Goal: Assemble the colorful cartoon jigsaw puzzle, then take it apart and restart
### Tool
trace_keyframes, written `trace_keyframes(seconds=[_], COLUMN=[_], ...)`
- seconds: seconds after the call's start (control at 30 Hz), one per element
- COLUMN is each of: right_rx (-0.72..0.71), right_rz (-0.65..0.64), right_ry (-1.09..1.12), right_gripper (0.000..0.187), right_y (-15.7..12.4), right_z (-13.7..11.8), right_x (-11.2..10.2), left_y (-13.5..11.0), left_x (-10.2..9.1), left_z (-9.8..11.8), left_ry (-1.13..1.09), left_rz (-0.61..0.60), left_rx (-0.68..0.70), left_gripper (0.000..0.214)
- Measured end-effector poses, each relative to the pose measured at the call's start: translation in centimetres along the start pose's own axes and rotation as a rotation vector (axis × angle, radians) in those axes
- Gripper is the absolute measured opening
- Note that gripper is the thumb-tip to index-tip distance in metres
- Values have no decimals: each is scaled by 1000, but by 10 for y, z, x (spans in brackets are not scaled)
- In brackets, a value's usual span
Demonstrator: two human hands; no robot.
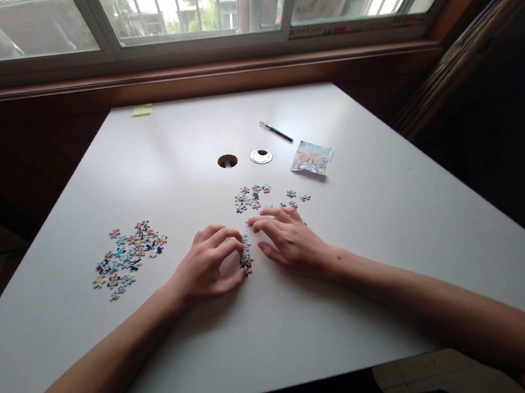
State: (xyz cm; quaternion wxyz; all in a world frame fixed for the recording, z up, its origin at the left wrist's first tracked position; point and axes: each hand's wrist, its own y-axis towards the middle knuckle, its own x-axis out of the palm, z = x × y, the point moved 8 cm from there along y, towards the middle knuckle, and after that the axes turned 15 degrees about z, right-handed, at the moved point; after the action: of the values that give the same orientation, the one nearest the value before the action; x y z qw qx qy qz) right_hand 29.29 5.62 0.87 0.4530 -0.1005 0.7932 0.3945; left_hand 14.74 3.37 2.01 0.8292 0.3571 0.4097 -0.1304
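Observation:
A narrow strip of joined jigsaw puzzle pieces (pixel 246 253) lies upright in my view, in the middle of the white table. My left hand (pixel 215 259) holds it from the left, the curved fingers near its upper part and the thumb at its lower end. To the right, my right hand (pixel 290 236) hovers low with bent fingers spread and the thumb apart. Its fingertips are by a small puzzle piece (pixel 249 222); contact is unclear. Just beyond the hands lies a partly joined frame of puzzle pieces (pixel 239 202), with a few loose pieces (pixel 291 194) beside it, some hidden behind my right hand.
A heap of loose puzzle pieces (pixel 132 250) spreads at the left of the table (pixel 277 336). Farther back are a cable hole (pixel 227 161), a round metal cover (pixel 261 156), a pen (pixel 276 132) and a printed picture sheet (pixel 311 159). A yellow sticker (pixel 142 110) marks the far edge.

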Motion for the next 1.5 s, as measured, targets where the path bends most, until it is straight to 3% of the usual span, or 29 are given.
trace_keyframes(seconds=[0.33,0.5,0.73,0.87,1.1,1.5], right_rx=[71,135,443,614,727,741], right_rz=[138,304,478,506,543,515], right_ry=[-103,-35,-13,111,245,264], right_gripper=[9,6,5,6,8,9], right_y=[1,1,-4,-9,-14,-15], right_z=[31,44,93,111,121,121], right_x=[-20,-32,-46,-45,-43,-42], left_y=[0,-1,-2,-3,-2,-3], left_x=[-1,-2,-2,1,0,2], left_z=[-3,-5,-10,-11,-10,-9], left_ry=[45,46,80,72,50,53], left_rz=[11,54,49,24,43,10], left_rx=[-42,-43,-71,-74,-74,-74], left_gripper=[15,20,27,23,24,22])
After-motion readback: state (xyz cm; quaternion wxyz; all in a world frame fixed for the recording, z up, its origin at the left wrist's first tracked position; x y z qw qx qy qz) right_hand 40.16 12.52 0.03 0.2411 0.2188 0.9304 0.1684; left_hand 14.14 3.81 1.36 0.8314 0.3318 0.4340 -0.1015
